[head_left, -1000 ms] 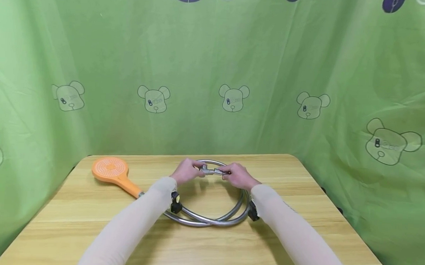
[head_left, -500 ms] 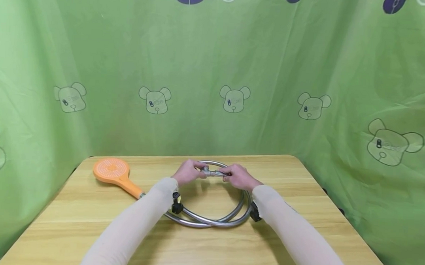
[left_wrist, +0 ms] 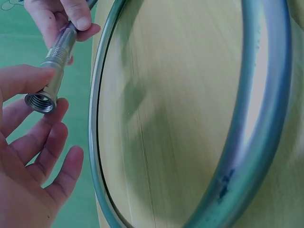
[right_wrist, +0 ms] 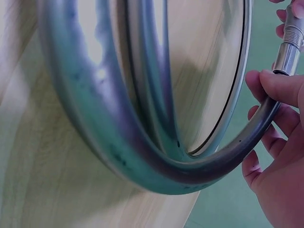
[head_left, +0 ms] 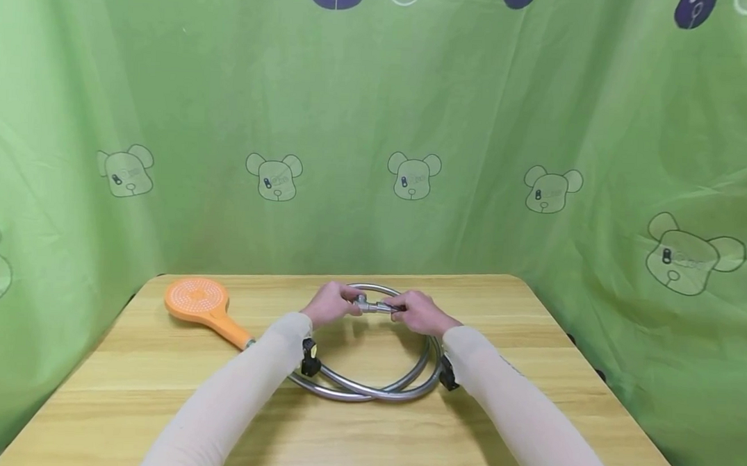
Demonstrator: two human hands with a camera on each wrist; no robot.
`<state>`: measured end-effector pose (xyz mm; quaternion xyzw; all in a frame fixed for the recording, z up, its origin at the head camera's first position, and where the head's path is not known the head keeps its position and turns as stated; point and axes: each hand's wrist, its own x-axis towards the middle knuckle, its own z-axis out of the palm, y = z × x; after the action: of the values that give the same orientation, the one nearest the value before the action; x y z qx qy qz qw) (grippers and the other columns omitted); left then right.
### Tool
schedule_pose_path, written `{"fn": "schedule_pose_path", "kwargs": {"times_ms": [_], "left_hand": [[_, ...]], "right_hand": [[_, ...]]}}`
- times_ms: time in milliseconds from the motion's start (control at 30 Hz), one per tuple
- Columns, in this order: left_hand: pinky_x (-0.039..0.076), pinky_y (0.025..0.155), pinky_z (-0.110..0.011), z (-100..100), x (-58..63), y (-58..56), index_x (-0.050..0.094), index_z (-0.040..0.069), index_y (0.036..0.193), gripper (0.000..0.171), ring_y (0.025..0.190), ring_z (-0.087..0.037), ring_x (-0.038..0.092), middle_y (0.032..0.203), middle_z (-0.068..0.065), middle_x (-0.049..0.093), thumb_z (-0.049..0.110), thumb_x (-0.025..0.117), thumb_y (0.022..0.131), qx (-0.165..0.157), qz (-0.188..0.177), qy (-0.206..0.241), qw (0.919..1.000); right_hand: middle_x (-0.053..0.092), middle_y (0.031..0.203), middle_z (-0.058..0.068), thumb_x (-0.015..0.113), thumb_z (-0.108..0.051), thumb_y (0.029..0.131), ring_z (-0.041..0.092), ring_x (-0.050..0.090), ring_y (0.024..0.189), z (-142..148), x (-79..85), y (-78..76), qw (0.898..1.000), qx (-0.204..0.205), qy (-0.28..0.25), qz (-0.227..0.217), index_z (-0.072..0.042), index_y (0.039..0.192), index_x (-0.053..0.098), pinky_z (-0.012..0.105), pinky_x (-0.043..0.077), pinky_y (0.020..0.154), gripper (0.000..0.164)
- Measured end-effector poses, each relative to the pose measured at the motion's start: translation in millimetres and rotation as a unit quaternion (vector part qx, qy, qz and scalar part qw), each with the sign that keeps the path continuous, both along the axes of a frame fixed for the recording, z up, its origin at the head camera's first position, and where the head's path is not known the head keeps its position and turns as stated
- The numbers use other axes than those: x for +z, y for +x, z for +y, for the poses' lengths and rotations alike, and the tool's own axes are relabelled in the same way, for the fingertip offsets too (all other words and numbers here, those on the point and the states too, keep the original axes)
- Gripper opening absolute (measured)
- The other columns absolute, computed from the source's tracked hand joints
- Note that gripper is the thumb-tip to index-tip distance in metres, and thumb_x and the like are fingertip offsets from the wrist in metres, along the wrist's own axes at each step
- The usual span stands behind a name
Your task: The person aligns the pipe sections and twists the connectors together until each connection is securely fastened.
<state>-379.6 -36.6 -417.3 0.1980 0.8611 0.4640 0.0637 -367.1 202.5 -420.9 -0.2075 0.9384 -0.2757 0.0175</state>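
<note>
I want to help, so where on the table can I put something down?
The pale wooden table is bare right of the right cream sleeve, and left of the left cream sleeve, nearer than the round orange shower head. The middle is crowded: coiled silver metal hose, left hand, right hand.

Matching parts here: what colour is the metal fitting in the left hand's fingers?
The fitting is shiny silver, clearest in the left wrist view.

Glossy metallic hose (left_wrist: 262, 90), plastic-looking shower head (head_left: 197, 299), wood-grained tabletop (head_left: 364, 441)
</note>
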Motion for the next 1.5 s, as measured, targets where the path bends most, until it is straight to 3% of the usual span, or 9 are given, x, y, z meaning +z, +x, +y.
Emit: {"fn": "schedule_pose_path", "kwargs": {"times_ms": [233, 433, 600, 733, 933, 1167, 1500], "left_hand": [[0.054, 0.093, -0.041, 1.0, -4.0, -0.7, 0.072, 0.009, 0.122, 0.038, 0.095, -0.019, 0.066, 0.110, -0.008, 0.075, 0.009, 0.077, 0.084, -0.014, 0.000, -0.019, 0.9997], [0.062, 0.078, -0.039, 3.3, -6.1, -1.2, 0.065, 0.000, 0.129, 0.046, 0.085, -0.031, 0.071, 0.101, -0.021, 0.073, -0.002, 0.072, 0.084, -0.012, -0.049, 0.048, 0.9976], [0.063, 0.070, -0.032, 4.4, -6.6, -1.3, 0.064, -0.003, 0.126, 0.043, 0.079, -0.029, 0.072, 0.098, -0.024, 0.073, -0.004, 0.072, 0.083, -0.005, -0.069, 0.080, 0.9944], [0.064, 0.072, -0.034, 3.6, -6.4, -0.6, 0.063, -0.004, 0.126, 0.042, 0.078, -0.028, 0.073, 0.103, -0.029, 0.071, -0.001, 0.072, 0.085, -0.005, -0.084, 0.096, 0.9918], [0.063, 0.079, -0.038, 3.2, -1.6, 0.1, 0.059, -0.004, 0.132, 0.045, 0.092, -0.038, 0.072, 0.116, -0.034, 0.065, 0.003, 0.070, 0.089, -0.008, -0.106, 0.123, 0.9868], [0.062, 0.084, -0.041, 4.2, -2.9, -4.5, 0.058, -0.005, 0.135, 0.049, 0.103, -0.047, 0.068, 0.109, -0.026, 0.071, 0.003, 0.071, 0.089, -0.014, -0.114, 0.133, 0.9844], [0.060, 0.089, -0.047, 6.1, -4.1, -5.4, 0.060, -0.003, 0.135, 0.049, 0.102, -0.043, 0.069, 0.107, -0.020, 0.073, 0.002, 0.071, 0.087, -0.009, -0.112, 0.134, 0.9846]], "right_hand": [[0.074, 0.097, 0.007, 0.070, -0.004, 0.090, 0.013, 0.054, 0.069, 0.0, 0.7, 0.6, 1.000, 0.004, -0.003, -0.008, -0.011, 0.133, 0.065, 0.026, 0.049, 0.060, 0.044], [0.074, 0.095, 0.005, 0.070, -0.004, 0.090, 0.012, 0.054, 0.068, 0.2, -1.3, -0.6, 1.000, 0.008, -0.005, -0.002, -0.010, 0.133, 0.065, 0.026, 0.048, 0.059, 0.044], [0.075, 0.104, 0.009, 0.070, -0.003, 0.090, 0.013, 0.051, 0.067, 0.0, -1.3, 0.1, 1.000, 0.009, -0.012, -0.001, -0.010, 0.132, 0.066, 0.027, 0.047, 0.059, 0.043], [0.074, 0.099, 0.008, 0.070, -0.003, 0.090, 0.014, 0.050, 0.066, 0.7, -1.2, 0.0, 1.000, 0.007, -0.015, -0.008, -0.010, 0.133, 0.065, 0.026, 0.046, 0.057, 0.044], [0.074, 0.100, 0.011, 0.069, -0.001, 0.090, 0.014, 0.050, 0.067, 1.2, 0.3, 0.5, 1.000, 0.011, -0.020, -0.006, -0.007, 0.133, 0.065, 0.026, 0.046, 0.057, 0.043], [0.073, 0.107, 0.017, 0.068, 0.000, 0.091, 0.013, 0.051, 0.069, 1.1, 1.3, 1.1, 0.999, 0.019, -0.035, -0.017, -0.004, 0.132, 0.065, 0.024, 0.046, 0.058, 0.042], [0.071, 0.099, 0.021, 0.064, 0.004, 0.091, 0.012, 0.050, 0.067, 1.2, 2.1, -1.8, 0.997, 0.049, -0.049, -0.028, 0.002, 0.134, 0.061, 0.021, 0.045, 0.057, 0.043]]}}
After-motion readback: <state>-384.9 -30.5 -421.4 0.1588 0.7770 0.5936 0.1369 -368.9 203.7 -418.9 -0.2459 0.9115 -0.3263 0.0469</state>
